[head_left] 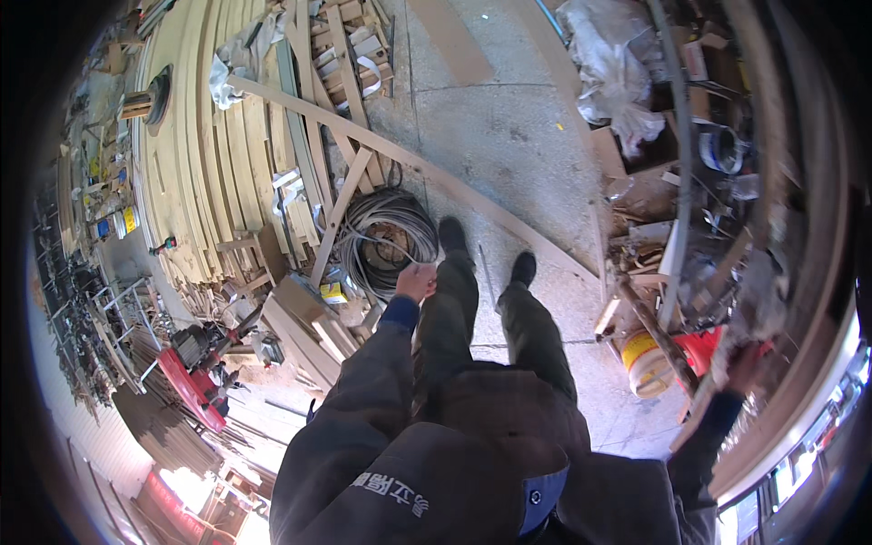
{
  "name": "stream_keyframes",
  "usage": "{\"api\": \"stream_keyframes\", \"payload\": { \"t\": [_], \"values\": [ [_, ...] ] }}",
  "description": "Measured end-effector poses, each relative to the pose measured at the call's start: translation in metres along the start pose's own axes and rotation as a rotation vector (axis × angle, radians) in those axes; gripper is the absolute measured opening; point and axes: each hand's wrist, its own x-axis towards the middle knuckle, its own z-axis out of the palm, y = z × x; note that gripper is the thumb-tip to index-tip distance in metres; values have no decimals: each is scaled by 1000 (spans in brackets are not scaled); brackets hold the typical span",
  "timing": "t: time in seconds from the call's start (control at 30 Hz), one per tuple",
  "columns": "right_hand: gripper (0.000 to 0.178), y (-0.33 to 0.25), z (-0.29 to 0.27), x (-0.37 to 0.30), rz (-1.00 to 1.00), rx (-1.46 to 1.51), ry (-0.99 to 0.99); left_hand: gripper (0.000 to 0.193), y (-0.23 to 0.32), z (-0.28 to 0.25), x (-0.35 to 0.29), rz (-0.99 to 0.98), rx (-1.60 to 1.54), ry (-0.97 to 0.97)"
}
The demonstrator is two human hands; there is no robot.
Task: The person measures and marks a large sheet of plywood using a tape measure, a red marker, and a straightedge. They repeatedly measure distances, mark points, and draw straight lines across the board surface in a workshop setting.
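Note:
My left hand (416, 282) hangs in front of my left thigh, beside a coil of dark cable (420, 234) lying on the floor. Its fingers are curled in; whether anything small is inside them is hidden. My right arm reaches far out to the right. There my right hand (747, 368) is smeared and dim, next to crumpled clear plastic (754, 313) and a red object (699, 348). Whether its fingers grip the plastic does not show.
A long narrow board (454, 174) slants across the floor before my feet. Stacked planks (195, 136) fill the left, with a red machine (193, 389) nearer. At right stand a yellow-and-white bucket (647, 363), a wooden pole (656, 325) and a white plastic sheet (613, 59) amid scraps.

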Motion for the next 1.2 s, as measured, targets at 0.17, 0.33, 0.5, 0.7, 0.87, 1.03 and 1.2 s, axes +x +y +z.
{"api": "stream_keyframes", "payload": {
  "t": [0.17,0.33,0.5,0.7,0.87,1.03,1.2],
  "values": [
    [36,-3,-53,-18,102,95,226,24,20,11,199,78,-145,118],
    [49,1,-127,-38,-581,-513,273,29,-5,19,365,246,49,391],
    [44,-17,-67,-57,-198,-359,464,44,-26,-10,482,365,196,395],
    [39,-30,-20,-70,-125,-295,445,35,14,2,476,162,-425,211],
    [34,-40,8,-78,-48,-190,323,24,49,6,361,224,-233,172],
    [30,-58,61,-168,124,39,61,19,89,13,187,144,-294,113],
    [32,-21,104,-290,294,-179,-481,24,150,23,13,84,-438,-12]
  ]
}}
